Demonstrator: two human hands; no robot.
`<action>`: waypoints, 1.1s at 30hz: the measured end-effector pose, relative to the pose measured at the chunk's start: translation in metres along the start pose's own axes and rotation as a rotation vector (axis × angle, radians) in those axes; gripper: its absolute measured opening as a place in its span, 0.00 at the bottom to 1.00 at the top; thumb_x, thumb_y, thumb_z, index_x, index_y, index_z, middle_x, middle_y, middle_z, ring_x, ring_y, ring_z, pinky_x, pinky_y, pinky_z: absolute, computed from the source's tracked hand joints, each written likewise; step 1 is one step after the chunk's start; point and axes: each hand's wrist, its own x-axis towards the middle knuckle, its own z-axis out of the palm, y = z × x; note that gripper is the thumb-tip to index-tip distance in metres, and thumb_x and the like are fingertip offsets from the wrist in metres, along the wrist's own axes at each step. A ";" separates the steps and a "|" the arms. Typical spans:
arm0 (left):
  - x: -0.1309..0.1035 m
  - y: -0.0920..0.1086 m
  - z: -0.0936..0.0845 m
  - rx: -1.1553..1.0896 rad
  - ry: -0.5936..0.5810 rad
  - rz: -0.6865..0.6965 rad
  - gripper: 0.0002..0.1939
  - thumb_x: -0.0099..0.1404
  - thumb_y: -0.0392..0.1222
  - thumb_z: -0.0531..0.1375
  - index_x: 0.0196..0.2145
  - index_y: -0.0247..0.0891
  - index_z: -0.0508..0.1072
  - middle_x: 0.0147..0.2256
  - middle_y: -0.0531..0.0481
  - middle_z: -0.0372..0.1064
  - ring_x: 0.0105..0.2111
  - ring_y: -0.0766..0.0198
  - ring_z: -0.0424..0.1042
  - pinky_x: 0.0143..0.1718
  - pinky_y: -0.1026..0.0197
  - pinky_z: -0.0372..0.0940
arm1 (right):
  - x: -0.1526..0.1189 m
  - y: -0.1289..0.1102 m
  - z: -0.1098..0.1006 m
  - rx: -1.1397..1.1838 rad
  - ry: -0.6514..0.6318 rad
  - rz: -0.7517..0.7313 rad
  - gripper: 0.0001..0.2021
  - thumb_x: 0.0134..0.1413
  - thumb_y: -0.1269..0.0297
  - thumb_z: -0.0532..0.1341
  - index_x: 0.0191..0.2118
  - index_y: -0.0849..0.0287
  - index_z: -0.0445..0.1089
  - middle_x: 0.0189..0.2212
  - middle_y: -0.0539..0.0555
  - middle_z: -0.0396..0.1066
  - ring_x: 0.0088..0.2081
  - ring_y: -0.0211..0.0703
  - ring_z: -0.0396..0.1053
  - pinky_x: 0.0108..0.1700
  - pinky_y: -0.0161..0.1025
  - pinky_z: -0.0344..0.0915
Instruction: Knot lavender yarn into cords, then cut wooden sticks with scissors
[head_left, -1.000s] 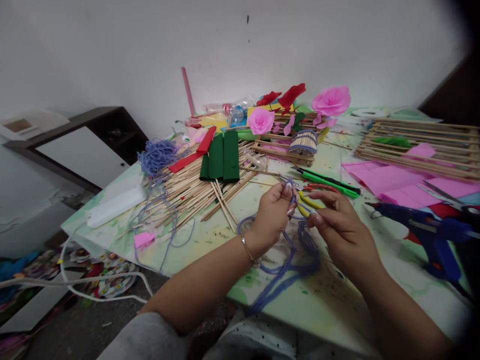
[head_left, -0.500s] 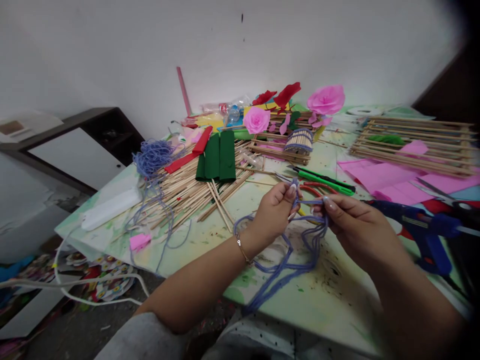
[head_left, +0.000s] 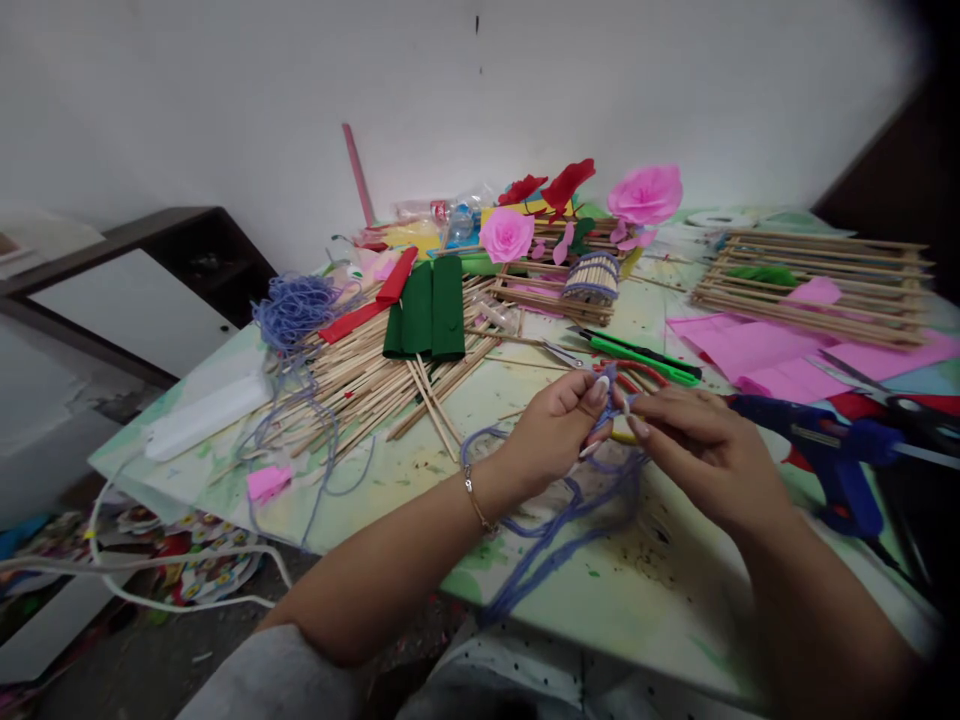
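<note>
My left hand (head_left: 559,425) is closed in a pinch on a small bunch of purple yarn (head_left: 606,385), with a bracelet at the wrist. Fingertips of my right hand (head_left: 694,440) pinch the yarn just beside it, and the two hands nearly touch. Loose purple strands (head_left: 547,550) hang below both hands and trail to the table's front edge. Behind my hands lie red-handled pliers (head_left: 637,374), partly hidden, and a green cutter knife (head_left: 645,360).
Wooden sticks (head_left: 360,385), green paper (head_left: 427,310) and a purple yarn heap (head_left: 296,308) lie left. Paper flowers (head_left: 507,236) stand behind. A blue glue gun (head_left: 840,450), scissors (head_left: 915,410), pink paper (head_left: 735,350) and a stick frame (head_left: 817,285) are right.
My right hand has moved left, closer to my left hand, and its fingers have shifted on the yarn. The taut strands between the hands have shortened. The view has shifted slightly.
</note>
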 end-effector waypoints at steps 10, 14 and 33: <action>0.004 -0.011 -0.001 0.026 0.118 0.165 0.17 0.63 0.55 0.57 0.39 0.39 0.65 0.24 0.57 0.60 0.17 0.76 0.55 0.18 0.68 0.52 | -0.002 -0.016 0.026 0.732 0.008 0.498 0.12 0.43 0.51 0.68 0.28 0.54 0.77 0.27 0.52 0.73 0.36 0.46 0.69 0.41 0.42 0.65; 0.000 -0.015 -0.001 0.120 0.131 0.157 0.17 0.64 0.55 0.56 0.44 0.41 0.66 0.27 0.55 0.63 0.18 0.75 0.56 0.19 0.68 0.53 | 0.001 -0.026 0.029 0.938 -0.005 0.637 0.11 0.39 0.54 0.70 0.27 0.56 0.76 0.25 0.50 0.71 0.30 0.39 0.65 0.37 0.38 0.63; 0.005 -0.007 -0.014 0.160 -0.078 0.135 0.26 0.59 0.46 0.64 0.51 0.40 0.58 0.27 0.56 0.64 0.26 0.72 0.65 0.26 0.69 0.59 | 0.000 -0.013 0.027 1.259 0.110 0.745 0.12 0.42 0.63 0.69 0.21 0.59 0.65 0.17 0.44 0.47 0.21 0.32 0.42 0.22 0.34 0.42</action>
